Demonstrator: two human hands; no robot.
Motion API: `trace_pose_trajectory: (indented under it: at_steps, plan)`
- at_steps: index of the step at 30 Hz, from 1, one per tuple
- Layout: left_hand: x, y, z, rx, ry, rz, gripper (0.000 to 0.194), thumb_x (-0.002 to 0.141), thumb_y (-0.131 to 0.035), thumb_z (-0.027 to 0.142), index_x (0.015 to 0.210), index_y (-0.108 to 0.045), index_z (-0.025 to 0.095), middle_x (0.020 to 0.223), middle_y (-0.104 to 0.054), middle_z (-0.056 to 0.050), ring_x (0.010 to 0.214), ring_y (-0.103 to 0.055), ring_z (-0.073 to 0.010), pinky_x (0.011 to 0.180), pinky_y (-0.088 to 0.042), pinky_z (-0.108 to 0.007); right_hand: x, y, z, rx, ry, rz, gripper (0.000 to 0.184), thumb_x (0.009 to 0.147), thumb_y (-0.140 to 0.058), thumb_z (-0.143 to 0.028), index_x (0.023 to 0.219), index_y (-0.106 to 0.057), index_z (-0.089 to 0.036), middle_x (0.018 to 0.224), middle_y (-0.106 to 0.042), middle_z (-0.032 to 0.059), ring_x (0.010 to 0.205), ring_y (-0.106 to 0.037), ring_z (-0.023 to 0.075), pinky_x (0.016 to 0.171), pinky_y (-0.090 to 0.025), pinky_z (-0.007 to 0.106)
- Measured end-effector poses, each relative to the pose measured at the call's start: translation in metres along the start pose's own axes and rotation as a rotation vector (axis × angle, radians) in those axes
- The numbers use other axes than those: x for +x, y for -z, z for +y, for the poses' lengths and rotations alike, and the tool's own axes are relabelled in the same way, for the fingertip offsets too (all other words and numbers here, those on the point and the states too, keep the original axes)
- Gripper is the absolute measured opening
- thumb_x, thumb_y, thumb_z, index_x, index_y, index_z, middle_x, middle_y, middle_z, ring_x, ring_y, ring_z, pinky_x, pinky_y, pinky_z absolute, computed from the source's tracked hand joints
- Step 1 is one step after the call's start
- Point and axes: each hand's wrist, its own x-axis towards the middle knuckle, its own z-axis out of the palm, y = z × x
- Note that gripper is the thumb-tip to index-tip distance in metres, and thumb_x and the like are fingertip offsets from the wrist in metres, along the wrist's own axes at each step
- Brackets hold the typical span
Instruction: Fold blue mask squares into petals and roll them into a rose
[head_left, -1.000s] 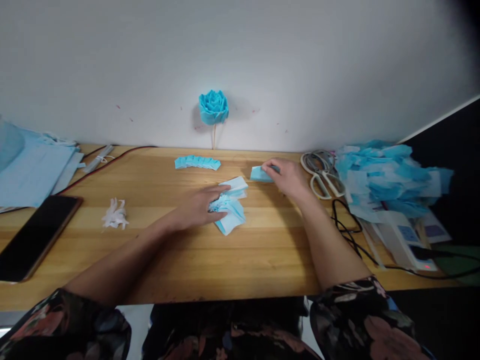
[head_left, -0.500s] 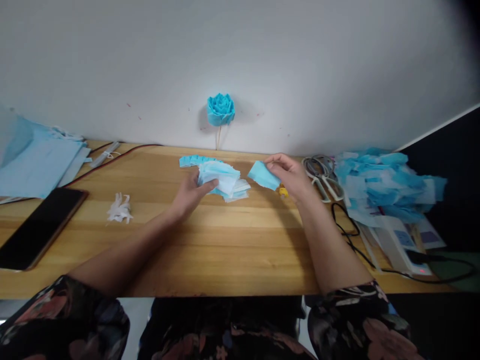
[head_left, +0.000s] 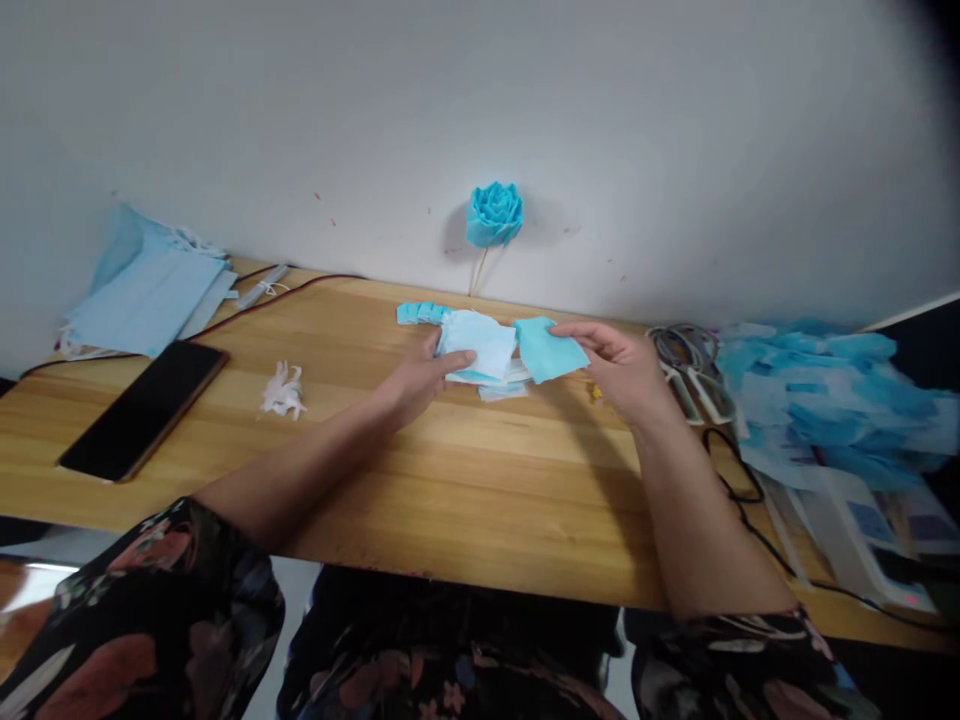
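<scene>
My left hand (head_left: 424, 378) is closed on a stack of pale blue and white fabric pieces (head_left: 480, 340), its thumb lying across the top. A single blue fabric piece (head_left: 551, 350) is pinched by the fingers of my right hand (head_left: 619, 365), close beside the stack's right edge. Below the two hands, more fabric pieces (head_left: 504, 390) lie on the table, partly covered. Just behind my left hand is a row of small folded blue pieces (head_left: 420, 313). A blue fabric rose (head_left: 495, 215) on a thin stick stands against the wall.
At left are a phone (head_left: 142, 410), blue face masks (head_left: 154, 285) and white scraps (head_left: 283, 390) on the wooden table (head_left: 450, 500). To the right lie scissors (head_left: 697, 392), a heap of blue fabric (head_left: 832, 400), a black cable (head_left: 772, 550) and a white device (head_left: 862, 540).
The camera view has turned, so the scene sits further right and slightly tilted. My right hand has brought its blue piece nearer the stack, and the piece's broad side now faces me.
</scene>
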Motion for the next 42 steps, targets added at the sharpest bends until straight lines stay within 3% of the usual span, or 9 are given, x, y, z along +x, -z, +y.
trace_pose_trajectory:
  at_steps: [4, 10, 16, 21, 24, 29, 36, 38, 42]
  plan:
    - [0.002, 0.002, -0.003, -0.004, -0.008, 0.011, 0.056, 0.074, -0.08, 0.03, 0.123, -0.056, 0.019, 0.129, -0.065, -0.012, 0.128, -0.056, -0.0325, 0.104, -0.049, -0.048, -0.001, 0.003, -0.005, -0.121, 0.124, 0.074, 0.016, 0.08, -0.072, -0.044, 0.084, -0.073, -0.028, 0.091, -0.074, 0.0041, 0.084, -0.069, 0.0222, 0.076, -0.058, 0.041]
    - [0.002, 0.004, -0.008, 0.026, -0.015, -0.022, 0.065, 0.068, -0.084, 0.03, 0.125, -0.055, 0.021, 0.123, -0.066, -0.01, 0.123, -0.058, -0.0294, 0.105, -0.046, -0.045, -0.007, 0.002, -0.015, -0.144, 0.187, 0.018, 0.025, 0.077, -0.075, -0.048, 0.082, -0.066, -0.026, 0.106, -0.071, 0.0075, 0.099, -0.067, 0.0243, 0.084, -0.056, 0.041]
    - [-0.001, -0.001, -0.008, 0.145, 0.001, -0.027, 0.077, 0.065, -0.085, 0.028, 0.133, -0.05, 0.02, 0.127, -0.064, -0.012, 0.121, -0.059, -0.0312, 0.103, -0.047, -0.046, -0.015, -0.014, -0.018, -0.079, 0.101, -0.086, 0.025, 0.077, -0.076, -0.047, 0.082, -0.068, -0.024, 0.074, -0.069, 0.0017, 0.067, -0.063, 0.0166, 0.064, -0.055, 0.033]
    - [-0.002, -0.004, -0.012, 0.256, -0.046, -0.034, 0.074, 0.066, -0.082, 0.031, 0.133, -0.051, 0.019, 0.133, -0.061, -0.013, 0.125, -0.056, -0.0332, 0.104, -0.047, -0.047, -0.021, -0.034, -0.013, -0.138, 0.073, -0.17, 0.027, 0.084, -0.07, -0.045, 0.102, -0.073, -0.025, 0.082, -0.072, 0.0008, 0.067, -0.063, 0.0144, 0.061, -0.052, 0.029]
    - [-0.003, -0.006, -0.013, 0.255, -0.054, -0.086, 0.081, 0.065, -0.083, 0.03, 0.137, -0.048, 0.019, 0.139, -0.058, -0.014, 0.127, -0.055, -0.0331, 0.105, -0.046, -0.046, -0.024, -0.042, -0.013, -0.338, 0.115, -0.153, 0.031, 0.087, -0.068, -0.039, 0.115, -0.07, -0.028, 0.081, -0.072, -0.0006, 0.065, -0.061, 0.0142, 0.063, -0.051, 0.029]
    - [-0.003, -0.007, -0.014, 0.238, -0.048, -0.16, 0.092, 0.061, -0.084, 0.026, 0.143, -0.043, 0.022, 0.14, -0.057, -0.012, 0.13, -0.053, -0.0332, 0.107, -0.044, -0.045, -0.025, -0.042, -0.014, -0.607, 0.217, -0.136, 0.035, 0.092, -0.061, -0.034, 0.126, -0.066, -0.031, 0.09, -0.075, 0.0015, 0.073, -0.066, 0.0176, 0.073, -0.052, 0.032]
    - [-0.009, -0.012, -0.006, 0.051, 0.005, -0.311, 0.075, 0.071, -0.076, 0.035, 0.14, -0.048, 0.023, 0.137, -0.059, -0.013, 0.132, -0.052, -0.0354, 0.107, -0.044, -0.051, -0.022, -0.04, -0.011, -0.658, 0.218, -0.145, 0.039, 0.093, -0.058, -0.033, 0.132, -0.062, -0.031, 0.096, -0.076, 0.0018, 0.079, -0.069, 0.0192, 0.076, -0.054, 0.033]
    - [-0.01, -0.013, -0.006, 0.062, 0.018, -0.281, 0.071, 0.074, -0.076, 0.041, 0.138, -0.05, 0.023, 0.136, -0.059, -0.014, 0.131, -0.052, -0.0353, 0.105, -0.045, -0.051, -0.022, -0.041, -0.011, -0.654, 0.217, -0.147, 0.039, 0.094, -0.058, -0.032, 0.132, -0.062, -0.031, 0.098, -0.077, 0.0021, 0.079, -0.069, 0.019, 0.077, -0.054, 0.034]
    - [-0.007, -0.01, -0.014, 0.204, -0.023, -0.103, 0.065, 0.07, -0.082, 0.04, 0.125, -0.056, 0.017, 0.125, -0.063, -0.012, 0.122, -0.057, -0.0319, 0.102, -0.047, -0.045, -0.025, -0.044, -0.011, -0.62, 0.258, -0.164, 0.038, 0.095, -0.057, -0.033, 0.133, -0.062, -0.03, 0.102, -0.076, 0.0032, 0.081, -0.069, 0.0179, 0.077, -0.055, 0.033]
